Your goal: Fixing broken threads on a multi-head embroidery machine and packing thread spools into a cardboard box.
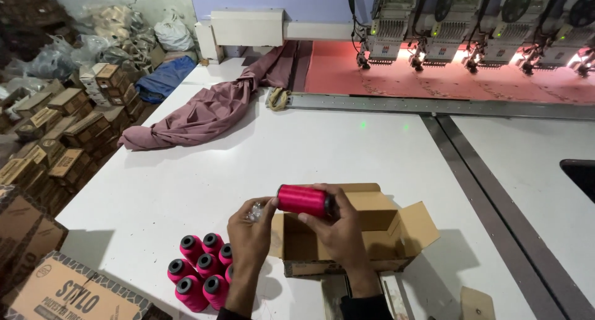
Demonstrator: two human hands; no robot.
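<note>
Stretching wide, a smooth white table [186, 183] fronts a row of embroidery machines [471, 22] over pink cloth; mauve fabric [204, 112] lies crumpled; the right hand [338, 230] grips a glossy pink thread spool [302, 200] above an open cardboard box [372, 233]; the left hand [251, 227] pinches clear wrapping [255, 211] beside it; upright pink spools [201, 270] cluster below.

White worktable [186, 171], lit embroidery machines [471, 22] behind, stacked cartons [56, 128] left.

Open brown cardboard box [372, 233] noted near centre on white table, flaps spread. Large printed brown carton [68, 292] recorded at near left corner. Small brown cartons [62, 128] stacked along left side. Filled plastic bags [167, 31] observed far left.
</note>
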